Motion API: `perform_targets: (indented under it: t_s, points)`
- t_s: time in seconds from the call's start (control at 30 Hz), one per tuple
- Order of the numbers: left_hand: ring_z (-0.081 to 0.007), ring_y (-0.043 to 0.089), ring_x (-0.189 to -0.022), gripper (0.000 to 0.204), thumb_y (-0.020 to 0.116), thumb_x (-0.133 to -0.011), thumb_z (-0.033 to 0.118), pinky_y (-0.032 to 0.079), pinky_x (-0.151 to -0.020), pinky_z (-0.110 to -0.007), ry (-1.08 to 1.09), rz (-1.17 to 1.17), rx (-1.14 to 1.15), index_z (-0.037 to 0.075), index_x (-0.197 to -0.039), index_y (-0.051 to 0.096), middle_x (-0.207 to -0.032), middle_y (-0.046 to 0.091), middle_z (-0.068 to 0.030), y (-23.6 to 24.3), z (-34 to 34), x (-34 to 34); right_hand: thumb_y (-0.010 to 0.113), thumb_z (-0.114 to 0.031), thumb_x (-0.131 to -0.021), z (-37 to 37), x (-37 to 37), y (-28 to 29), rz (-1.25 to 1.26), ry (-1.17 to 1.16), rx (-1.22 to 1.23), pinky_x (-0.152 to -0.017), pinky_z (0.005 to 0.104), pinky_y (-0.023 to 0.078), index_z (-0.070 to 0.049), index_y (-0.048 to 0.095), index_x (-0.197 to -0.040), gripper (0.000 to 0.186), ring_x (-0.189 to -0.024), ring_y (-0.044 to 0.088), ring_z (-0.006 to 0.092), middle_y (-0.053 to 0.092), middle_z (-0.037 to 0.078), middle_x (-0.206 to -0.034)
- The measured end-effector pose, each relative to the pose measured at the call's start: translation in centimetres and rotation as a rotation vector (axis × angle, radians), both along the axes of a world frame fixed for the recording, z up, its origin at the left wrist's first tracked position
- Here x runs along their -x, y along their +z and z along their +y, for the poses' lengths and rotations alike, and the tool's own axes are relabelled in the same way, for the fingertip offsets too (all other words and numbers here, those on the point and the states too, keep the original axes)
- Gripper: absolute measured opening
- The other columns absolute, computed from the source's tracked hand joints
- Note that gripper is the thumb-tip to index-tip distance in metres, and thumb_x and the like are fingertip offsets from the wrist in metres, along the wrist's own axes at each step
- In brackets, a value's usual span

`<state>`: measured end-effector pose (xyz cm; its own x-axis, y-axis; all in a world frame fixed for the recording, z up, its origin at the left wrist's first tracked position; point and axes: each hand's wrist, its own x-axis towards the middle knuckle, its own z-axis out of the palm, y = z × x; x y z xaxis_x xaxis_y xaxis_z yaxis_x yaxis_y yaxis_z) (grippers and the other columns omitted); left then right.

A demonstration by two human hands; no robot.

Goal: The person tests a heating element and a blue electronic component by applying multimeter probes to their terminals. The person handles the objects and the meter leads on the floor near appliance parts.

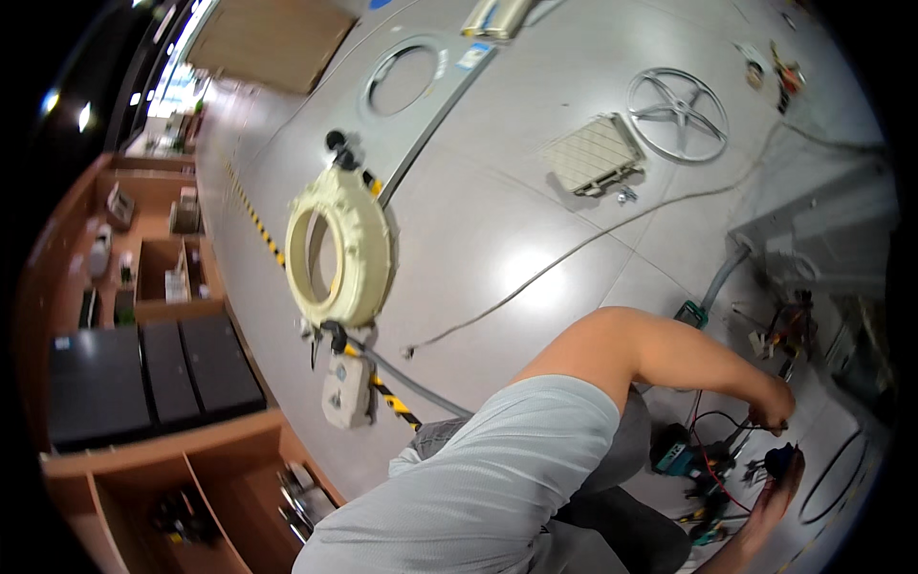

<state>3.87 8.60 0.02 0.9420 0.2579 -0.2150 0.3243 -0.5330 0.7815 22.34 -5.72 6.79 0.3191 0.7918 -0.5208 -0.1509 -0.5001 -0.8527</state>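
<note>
At the lower right, my left hand point(773, 409) is closed, with a thin black lead point(732, 415) running to its fingers. Just below it, my right hand point(782, 490) grips a small dark blue object point(780, 461) whose kind is unclear. A red lead point(710, 459) hangs between the hands and a teal-and-black power tool point(677, 457) on the floor. Bundled wires point(792, 325) show above my left hand, beside an open grey appliance cabinet point(822, 234). A green device point(690, 314) lies by a grey hose point(725, 277).
On the floor lie a spoked metal pulley wheel point(650, 113), a beige ribbed cover point(595, 155), a cream ring-shaped housing point(375, 253), a grey panel with a round hole point(449, 72) and a long cable point(564, 256). Wooden shelving point(182, 308) stands at the left.
</note>
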Motion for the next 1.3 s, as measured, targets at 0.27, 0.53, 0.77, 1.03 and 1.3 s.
perform_targets:
  t_s: [0.27, 0.53, 0.77, 1.03, 1.3]
  points:
    - [-0.0229, 0.061, -0.084, 0.013, 0.062, -0.079, 0.023, 0.047, -0.073, -0.038, 0.501, 0.156, -0.494, 0.015, -0.081, 0.072, -0.077, 0.064, -0.0043, 12.5, -5.6, 1.3, 0.056, -0.018, -0.098, 6.4, -4.6, -7.2, 0.373, -0.109, 0.132, -0.098, 0.0344, 0.043, -0.004, 0.051, -0.130, 0.036, -0.117, 0.052, 0.0206, 0.055, 0.009, -0.128]
    - [-0.0218, 0.064, -0.091, 0.014, 0.064, -0.077, 0.023, 0.048, -0.066, -0.043, 0.617, 0.218, -0.367, 0.018, -0.085, 0.074, -0.093, 0.068, -0.0021, 15.0, -7.8, -1.2, 0.057, -0.018, -0.097, 2.8, -0.6, -10.3, 0.398, 0.070, 0.292, -0.097, 0.0354, 0.044, -0.004, 0.054, -0.124, 0.031, -0.114, 0.054, 0.0219, 0.057, 0.010, -0.123]
    - [-0.0244, 0.065, -0.098, 0.026, 0.061, -0.081, 0.026, 0.048, -0.068, -0.048, 0.393, 0.128, -0.451, 0.017, -0.102, 0.074, -0.108, 0.069, -0.0045, 20.2, -7.0, 5.8, 0.058, -0.017, -0.096, 3.0, 1.1, -11.2, 0.372, 0.179, 0.345, -0.096, 0.0362, 0.046, -0.005, 0.056, -0.120, 0.027, -0.111, 0.056, 0.0230, 0.060, 0.011, -0.120]
    - [-0.0265, 0.063, -0.103, 0.032, 0.055, -0.087, 0.028, 0.049, -0.072, -0.049, 0.466, 0.109, -0.290, 0.012, -0.111, 0.070, -0.118, 0.065, -0.0079, 20.7, -5.9, 7.1, 0.059, -0.017, -0.095, 4.5, 1.3, -11.2, 0.312, 0.261, 0.399, -0.094, 0.0371, 0.047, -0.005, 0.059, -0.114, 0.022, -0.108, 0.058, 0.0243, 0.062, 0.012, -0.115]
    - [-0.0279, 0.061, -0.108, 0.033, 0.058, -0.088, 0.024, 0.050, -0.073, -0.048, 0.446, 0.022, -0.255, 0.014, -0.118, 0.067, -0.126, 0.062, -0.0055, 23.7, -5.6, 7.1, 0.060, -0.016, -0.094, 5.2, 2.0, -12.8, 0.395, 0.255, 0.386, -0.093, 0.0381, 0.049, -0.006, 0.062, -0.109, 0.018, -0.104, 0.060, 0.0256, 0.065, 0.013, -0.110]
